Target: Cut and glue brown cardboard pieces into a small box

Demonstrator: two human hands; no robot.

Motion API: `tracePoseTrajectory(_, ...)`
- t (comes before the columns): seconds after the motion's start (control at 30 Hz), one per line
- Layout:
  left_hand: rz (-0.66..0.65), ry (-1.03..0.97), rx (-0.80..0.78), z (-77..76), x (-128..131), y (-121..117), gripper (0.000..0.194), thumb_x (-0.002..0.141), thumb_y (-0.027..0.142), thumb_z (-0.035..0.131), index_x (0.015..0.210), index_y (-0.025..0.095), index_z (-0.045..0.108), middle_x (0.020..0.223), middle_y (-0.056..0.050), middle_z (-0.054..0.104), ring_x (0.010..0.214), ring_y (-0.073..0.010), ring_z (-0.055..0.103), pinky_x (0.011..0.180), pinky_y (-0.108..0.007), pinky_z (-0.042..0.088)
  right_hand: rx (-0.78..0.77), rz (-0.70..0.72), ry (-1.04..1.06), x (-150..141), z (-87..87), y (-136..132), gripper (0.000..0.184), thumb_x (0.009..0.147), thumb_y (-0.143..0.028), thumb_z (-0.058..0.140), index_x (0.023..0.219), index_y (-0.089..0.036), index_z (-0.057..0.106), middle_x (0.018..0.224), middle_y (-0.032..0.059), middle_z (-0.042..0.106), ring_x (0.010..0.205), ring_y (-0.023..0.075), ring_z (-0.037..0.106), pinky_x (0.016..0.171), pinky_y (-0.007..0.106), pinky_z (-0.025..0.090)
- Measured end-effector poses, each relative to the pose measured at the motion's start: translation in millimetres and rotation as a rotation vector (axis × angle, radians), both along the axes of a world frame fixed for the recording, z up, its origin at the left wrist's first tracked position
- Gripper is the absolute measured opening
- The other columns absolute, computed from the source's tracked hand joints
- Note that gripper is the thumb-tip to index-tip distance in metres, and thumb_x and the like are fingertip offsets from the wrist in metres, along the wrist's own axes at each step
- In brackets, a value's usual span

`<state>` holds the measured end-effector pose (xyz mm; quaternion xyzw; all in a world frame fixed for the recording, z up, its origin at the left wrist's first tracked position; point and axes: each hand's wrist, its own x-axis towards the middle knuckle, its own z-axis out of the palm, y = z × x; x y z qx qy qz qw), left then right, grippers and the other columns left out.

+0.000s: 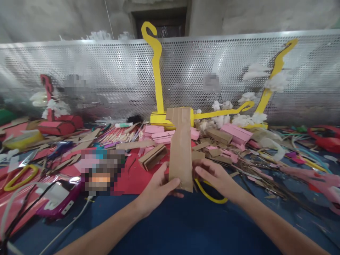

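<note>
A brown cardboard strip [181, 152] stands tilted in front of me, its upper left edge cut into a notch. My left hand [159, 186] is closed on its lower left corner, thumb in front and fingers behind. Close to the strip's right edge, my right hand [212, 175] has its fingers loosely bent and a little apart; whether a fingertip touches the edge is hard to see. Below that hand shows a yellow loop [214, 199], like a scissors handle, its other end hidden. Behind the strip stands a yellow box-like base [156, 119] with a tall hooked neck [158, 78].
Pink folded boxes [236, 134], cardboard scraps [152, 157] and red sheets [127, 173] cover the blue table [170, 226]. A purple device [60, 202] with cables and yellow-handled scissors [22, 177] lie left. A perforated metal panel [106, 78] closes the back.
</note>
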<state>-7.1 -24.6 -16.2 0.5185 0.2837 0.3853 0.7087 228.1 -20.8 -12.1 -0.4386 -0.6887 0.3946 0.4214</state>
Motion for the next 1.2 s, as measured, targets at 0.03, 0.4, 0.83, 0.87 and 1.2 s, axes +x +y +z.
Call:
tracePoseTrajectory(0.03, -0.005, 0.014, 0.003, 0.7, 0.4, 0.2, 0.065, 0.085, 0.035, 0.076, 0.141, 0.023, 0.044, 0.117, -0.012, 0.069, 0.096, -0.0242, 0.072, 0.073, -0.033, 0.062, -0.058, 0.062, 0.034, -4.6, -0.1, -3.3, 0.033, 0.096, -0.051, 0.058, 0.104, -0.02, 0.066, 0.092, 0.005, 0.07, 0.081, 0.0178, 0.065, 0.072, 0.029, 0.053)
tracePoseTrajectory(0.4, -0.065, 0.078, 0.08, -4.6, -1.0, 4.9, 0.035, 0.087, 0.039, 0.073, 0.108, 0.011, 0.072, 0.097, -0.01, 0.069, 0.082, -0.0158, 0.062, 0.066, -0.024, 0.052, -0.181, 0.121, 0.174, -15.8, 3.8, -12.7, 0.042, 0.089, -0.058, 0.066, 0.086, -0.016, 0.069, 0.076, 0.0035, 0.064, 0.065, 0.0141, 0.055, 0.061, 0.026, 0.044)
tracePoseTrajectory(0.83, 0.008, 0.108, 0.114, 5.4, -0.3, 3.5, 0.056, 0.087, 0.041, 0.073, 0.136, 0.021, 0.058, 0.124, -0.01, 0.069, 0.099, -0.0232, 0.069, 0.08, -0.032, 0.056, -0.154, 0.102, 0.106, -14.5, -0.9, -13.4, 0.038, 0.091, -0.055, 0.064, 0.087, -0.017, 0.066, 0.074, 0.0009, 0.06, 0.065, 0.0136, 0.054, 0.061, 0.025, 0.044)
tracePoseTrajectory(0.87, 0.005, 0.096, 0.138, 6.1, -0.6, 4.0, 0.052, 0.088, 0.042, 0.072, 0.134, 0.021, 0.06, 0.124, -0.01, 0.07, 0.103, -0.0238, 0.068, 0.088, -0.034, 0.055, -0.156, 0.112, 0.097, -14.3, -1.2, -14.0, 0.037, 0.093, -0.054, 0.063, 0.088, -0.018, 0.066, 0.074, 0.0005, 0.059, 0.064, 0.0134, 0.054, 0.061, 0.025, 0.044)
tracePoseTrajectory(1.2, 0.412, 0.492, 0.527, 12.8, -22.4, 23.3, 0.029, 0.096, 0.043, 0.055, 0.109, 0.02, 0.068, 0.098, -0.008, 0.075, 0.083, -0.022, 0.068, 0.076, -0.031, 0.051, -0.09, -0.034, 0.183, -9.7, -0.7, -8.7, 0.031, 0.096, -0.052, 0.058, 0.088, -0.021, 0.056, 0.075, -0.0021, 0.058, 0.066, 0.0144, 0.056, 0.062, 0.026, 0.046)
